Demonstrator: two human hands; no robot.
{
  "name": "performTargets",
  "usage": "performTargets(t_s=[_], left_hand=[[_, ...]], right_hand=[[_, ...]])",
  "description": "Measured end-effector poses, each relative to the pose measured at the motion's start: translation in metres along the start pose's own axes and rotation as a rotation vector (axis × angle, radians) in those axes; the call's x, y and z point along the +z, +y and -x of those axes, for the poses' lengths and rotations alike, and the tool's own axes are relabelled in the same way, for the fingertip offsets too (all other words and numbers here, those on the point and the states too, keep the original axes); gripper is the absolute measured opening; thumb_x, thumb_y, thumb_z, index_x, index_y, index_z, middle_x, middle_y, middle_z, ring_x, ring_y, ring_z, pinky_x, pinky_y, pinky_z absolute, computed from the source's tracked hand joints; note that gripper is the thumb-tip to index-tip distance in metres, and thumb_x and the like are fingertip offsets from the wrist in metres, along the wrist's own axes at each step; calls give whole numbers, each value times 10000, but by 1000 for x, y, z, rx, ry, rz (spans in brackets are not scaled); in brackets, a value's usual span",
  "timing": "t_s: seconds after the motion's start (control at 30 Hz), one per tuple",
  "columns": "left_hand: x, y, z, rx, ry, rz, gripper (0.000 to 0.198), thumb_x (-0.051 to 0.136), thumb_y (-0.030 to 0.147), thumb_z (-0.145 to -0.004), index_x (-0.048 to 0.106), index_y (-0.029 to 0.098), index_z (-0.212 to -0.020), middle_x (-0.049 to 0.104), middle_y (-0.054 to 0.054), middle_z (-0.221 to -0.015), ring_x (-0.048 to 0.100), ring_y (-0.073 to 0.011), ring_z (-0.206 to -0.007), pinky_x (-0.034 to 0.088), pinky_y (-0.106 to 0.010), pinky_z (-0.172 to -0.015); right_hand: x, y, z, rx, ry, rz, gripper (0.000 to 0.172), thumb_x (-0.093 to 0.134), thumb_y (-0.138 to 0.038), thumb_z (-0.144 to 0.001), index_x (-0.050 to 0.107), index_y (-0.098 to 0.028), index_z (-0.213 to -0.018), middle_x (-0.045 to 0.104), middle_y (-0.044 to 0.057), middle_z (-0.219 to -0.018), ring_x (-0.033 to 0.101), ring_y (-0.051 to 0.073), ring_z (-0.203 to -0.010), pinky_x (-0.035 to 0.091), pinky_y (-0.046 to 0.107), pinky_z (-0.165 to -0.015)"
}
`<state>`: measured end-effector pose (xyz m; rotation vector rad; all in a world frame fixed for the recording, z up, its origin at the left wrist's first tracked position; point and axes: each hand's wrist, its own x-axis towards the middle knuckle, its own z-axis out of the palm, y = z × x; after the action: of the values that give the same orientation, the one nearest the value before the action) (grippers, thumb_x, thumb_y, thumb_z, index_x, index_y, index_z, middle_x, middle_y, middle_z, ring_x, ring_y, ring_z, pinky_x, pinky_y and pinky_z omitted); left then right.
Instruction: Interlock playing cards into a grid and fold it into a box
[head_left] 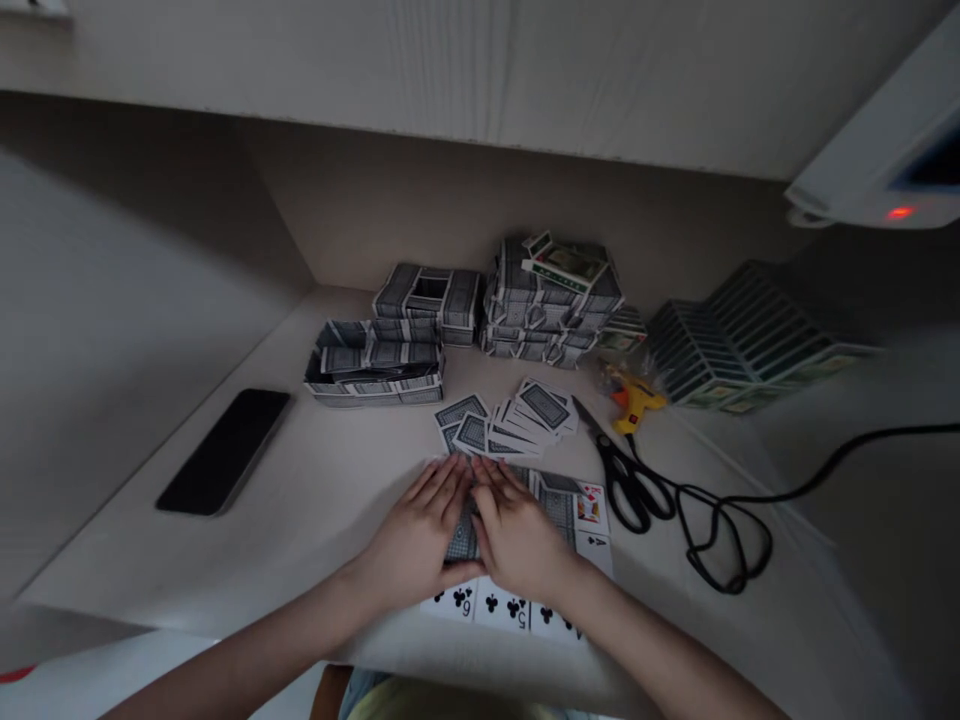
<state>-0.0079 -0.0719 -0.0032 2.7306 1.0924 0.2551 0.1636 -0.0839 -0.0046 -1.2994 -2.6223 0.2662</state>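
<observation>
My left hand [416, 535] lies over a sheet of playing cards [463, 540] on the table, its fingers stretched forward. Beside it, my right hand [521, 535] rests on the same sheet, fingers extended and thumb bent inward. The fingertips of both hands come close together near the sheet's far edge. Patterned card backs show between and around the hands; face-up club cards [502, 608] line the near edge, partly covered by my hands. A king card [591, 508] lies at the right side. Just beyond my fingertips is a loose pile of playing cards [517, 420].
Scissors [634, 485] and a yellow glue gun [636, 398] with a black cable [739, 540] lie to the right. Card-built boxes [375, 375] and stacked card blocks [551, 300] stand behind. More card packs [750, 340] are at right, a phone [225, 450] at left. A shelf [480, 80] overhangs.
</observation>
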Motion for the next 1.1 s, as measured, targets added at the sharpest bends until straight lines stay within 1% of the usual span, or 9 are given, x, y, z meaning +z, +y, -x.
performTargets(t_s=[0.23, 0.33, 0.5, 0.6, 0.73, 0.83, 0.93, 1.03, 1.1], left_hand=[[-10, -15, 6, 23, -38, -20, 743, 408, 617, -776, 267, 213, -1385, 249, -107, -1459, 125, -304, -1354, 89, -569, -1066], [-16, -25, 10, -21, -19, -47, 634, 421, 547, -812, 250, 323, -1380, 200, -54, -1481, 74, -323, -1357, 65, -616, -1038], [-16, -44, 15, -165, 45, -52, 539, 415, 400, -866, 236, 366, -1373, 186, -38, -1487, 70, -314, -1359, 94, -619, -1028], [-11, -53, 12, -185, 23, 26, 488, 418, 335, -869, 312, 368, -1345, 222, -38, -1477, 139, -299, -1351, 155, -599, -1026], [-8, -56, -1, -236, 13, 84, 453, 416, 208, -841, 442, 309, -1282, 306, -59, -1442, 206, -277, -1337, 185, -571, -1033], [-4, -51, -13, -258, 55, 128, 460, 402, 161, -819, 464, 231, -1270, 375, -98, -1396, 244, -259, -1324, 198, -531, -1050], [0, -44, -24, -278, 121, 196, 454, 460, 261, -818, 457, 181, -1265, 412, -128, -1356, 278, -272, -1304, 245, -503, -1045], [1, -38, -32, -302, 206, 236, 688, 673, 395, -657, 436, 180, -1265, 430, -141, -1292, 331, -314, -1251, 298, -498, -1019], [0, -33, -34, -325, 252, 281, 786, 757, 374, -552, 437, 209, -1251, 424, -119, -1229, 398, -308, -1189, 353, -474, -988]], right_hand=[[-7, -9, -1, 107, -26, 32, 329, 473, -207, -849, 505, -22, -1119, 352, 284, -1357, 295, 330, -1294, 289, 467, -1044], [-14, -12, 4, 180, -74, 30, 484, 534, -301, -824, 460, -27, -1216, 330, 285, -1368, 280, 371, -1289, 336, 489, -998], [-20, -21, 15, 197, -176, 6, 745, 623, -395, -739, 378, 25, -1303, 365, 319, -1325, 297, 426, -1262, 333, 515, -981], [-26, -19, 17, 149, -193, 19, 578, 552, -344, -793, 471, 13, -1240, 430, 296, -1292, 368, 398, -1235, 365, 486, -952], [-43, 1, 10, 92, -146, -100, 283, 425, -241, -869, 631, -171, -1049, 644, 132, -1097, 575, 264, -1049, 448, 373, -850], [-47, 19, 0, 198, -102, -144, 255, 418, -181, -863, 668, -229, -853, 695, 52, -861, 637, 206, -829, 468, 319, -745], [-35, 33, -11, 315, 1, -133, 171, 518, -163, -801, 647, -208, -903, 653, 77, -915, 613, 215, -880, 458, 314, -759], [-15, 41, -19, 482, 100, -160, 432, 678, -212, -674, 561, -124, -1081, 559, 155, -1052, 586, 255, -937, 467, 337, -774], [-4, 43, -22, 531, 159, -233, 587, 718, -251, -623, 494, -119, -1149, 520, 160, -1076, 599, 255, -886, 479, 355, -747]])
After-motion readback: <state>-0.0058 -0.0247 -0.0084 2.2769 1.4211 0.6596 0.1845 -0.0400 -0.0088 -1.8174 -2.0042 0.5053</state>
